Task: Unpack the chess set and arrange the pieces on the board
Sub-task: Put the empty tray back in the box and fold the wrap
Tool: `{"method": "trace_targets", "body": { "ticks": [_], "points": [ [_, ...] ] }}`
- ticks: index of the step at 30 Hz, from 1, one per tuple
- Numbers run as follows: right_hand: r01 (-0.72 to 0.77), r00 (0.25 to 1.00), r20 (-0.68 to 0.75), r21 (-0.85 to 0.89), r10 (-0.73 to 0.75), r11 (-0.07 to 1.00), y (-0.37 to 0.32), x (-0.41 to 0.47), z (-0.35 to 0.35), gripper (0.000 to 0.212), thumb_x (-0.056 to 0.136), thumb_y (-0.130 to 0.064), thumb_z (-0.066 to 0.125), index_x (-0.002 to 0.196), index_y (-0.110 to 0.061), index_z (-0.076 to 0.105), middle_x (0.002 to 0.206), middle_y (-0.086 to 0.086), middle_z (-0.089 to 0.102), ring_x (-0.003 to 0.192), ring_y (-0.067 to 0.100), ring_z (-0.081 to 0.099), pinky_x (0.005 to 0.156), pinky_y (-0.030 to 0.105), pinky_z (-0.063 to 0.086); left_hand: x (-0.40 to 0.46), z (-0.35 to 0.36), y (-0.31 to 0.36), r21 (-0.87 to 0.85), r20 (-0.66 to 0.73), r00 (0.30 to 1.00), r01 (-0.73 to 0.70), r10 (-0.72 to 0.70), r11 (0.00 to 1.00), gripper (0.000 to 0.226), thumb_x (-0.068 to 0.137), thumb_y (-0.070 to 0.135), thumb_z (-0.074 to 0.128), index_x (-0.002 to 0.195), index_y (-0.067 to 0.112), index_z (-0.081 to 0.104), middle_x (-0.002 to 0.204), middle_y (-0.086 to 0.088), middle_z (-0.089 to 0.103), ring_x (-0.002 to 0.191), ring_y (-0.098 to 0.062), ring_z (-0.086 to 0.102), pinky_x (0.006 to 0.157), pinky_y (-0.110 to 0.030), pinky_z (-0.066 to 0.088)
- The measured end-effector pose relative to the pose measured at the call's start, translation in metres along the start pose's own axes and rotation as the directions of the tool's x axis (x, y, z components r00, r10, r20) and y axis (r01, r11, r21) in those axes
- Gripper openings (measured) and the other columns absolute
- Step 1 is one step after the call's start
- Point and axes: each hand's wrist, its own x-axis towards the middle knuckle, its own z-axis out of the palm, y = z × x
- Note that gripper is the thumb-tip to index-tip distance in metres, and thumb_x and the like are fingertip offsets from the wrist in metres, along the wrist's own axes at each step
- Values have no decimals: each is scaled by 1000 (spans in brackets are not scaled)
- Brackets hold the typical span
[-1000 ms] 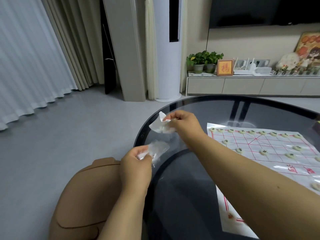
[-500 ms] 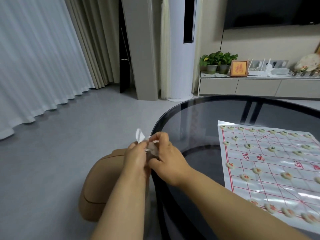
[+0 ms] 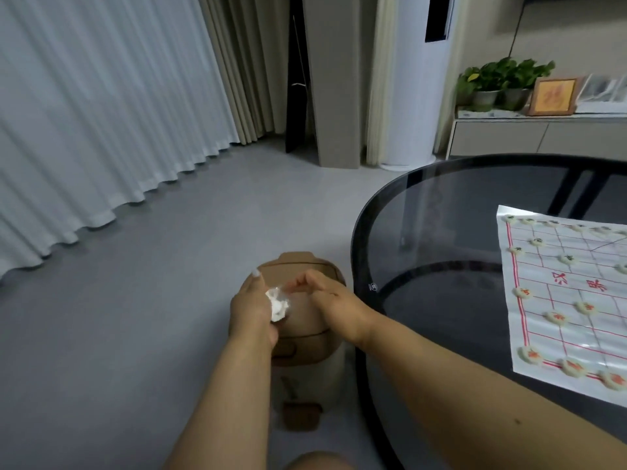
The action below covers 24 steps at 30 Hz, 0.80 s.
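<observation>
The left hand holds a crumpled white wrapper; its fingers curl round the scrunched ball, which pokes out on the thumb side. The right hand is just beside it, fingers bent and tips close together near the wrapper, but I cannot tell if they touch it or pinch anything. Both hands are over a brown bin on the floor, next to the round glass table.

The chess board, a shiny sheet with red lines, lies on the table, well apart from the hands. Round chess pieces sit on it. Its right part is cut off by the picture's edge.

Red signs are printed across the board's middle, too blurry to read. The marks on the pieces are also blurry.
</observation>
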Motion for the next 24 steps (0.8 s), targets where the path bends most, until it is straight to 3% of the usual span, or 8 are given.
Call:
{"method": "trace_targets", "body": {
  "ticks": [3,5,8,11,16,18,21,24],
  "points": [
    [-132,988,35,-284,148,950,19,15,12,42,97,-22,37,138,-21,45,141,1,45,128,21,43,99,27,37,13,-19,-10,114,-162,985,-38,57,993,48,99,47,40,110,6,61,97,-12,66,86,-30,64,73,-40,56],
    [-133,963,124,-550,237,825,28,23,24,42,99,-25,34,140,-19,44,147,3,37,133,26,37,107,33,32,19,-26,-14,136,-195,978,-50,76,990,48,100,46,36,106,5,61,97,-13,66,89,-31,64,83,-44,55],
    [-76,895,225,-773,384,630,43,28,39,45,98,-32,31,143,-33,33,149,6,24,138,31,22,114,50,16,25,-31,-19,113,-204,978,-25,47,993,42,101,42,34,100,7,57,82,-9,61,72,-26,61,59,-31,52],
    [-9,859,266,-846,437,533,63,30,43,46,95,-41,31,140,-48,27,153,0,9,142,35,2,114,55,1,30,-33,-23,71,-193,981,-20,33,997,39,102,38,34,83,9,52,76,-8,57,60,-22,55,38,-21,41],
    [84,860,247,-932,446,353,71,29,48,51,97,-38,29,145,-47,14,157,7,-6,144,37,-7,113,54,-5,27,-37,-20,-31,-196,980,18,-24,999,32,100,24,37,72,13,49,75,-7,55,62,-22,55,51,-27,42],
    [68,867,229,-934,442,351,68,27,47,52,97,-38,32,145,-47,16,157,7,-7,144,37,-8,114,52,-5,19,-37,-18,-62,-197,980,30,-42,998,27,95,18,37,71,13,47,73,-7,53,61,-23,53,52,-26,39],
    [-1,923,174,-890,343,456,58,28,38,53,95,-42,32,145,-47,17,158,7,-6,144,33,-10,116,52,-5,21,-47,-15,-138,-252,967,-17,-19,990,25,92,13,34,70,12,45,81,-16,54,64,-25,52,56,-29,42],
    [-30,985,71,-829,158,558,33,36,24,59,93,-36,36,147,-41,15,158,5,6,146,26,-3,117,51,-1,38,-67,-17,55,-414,910,-2,25,998,26,95,5,37,100,-3,61,118,-30,57,100,-35,60,87,-45,50]
  ]
}}
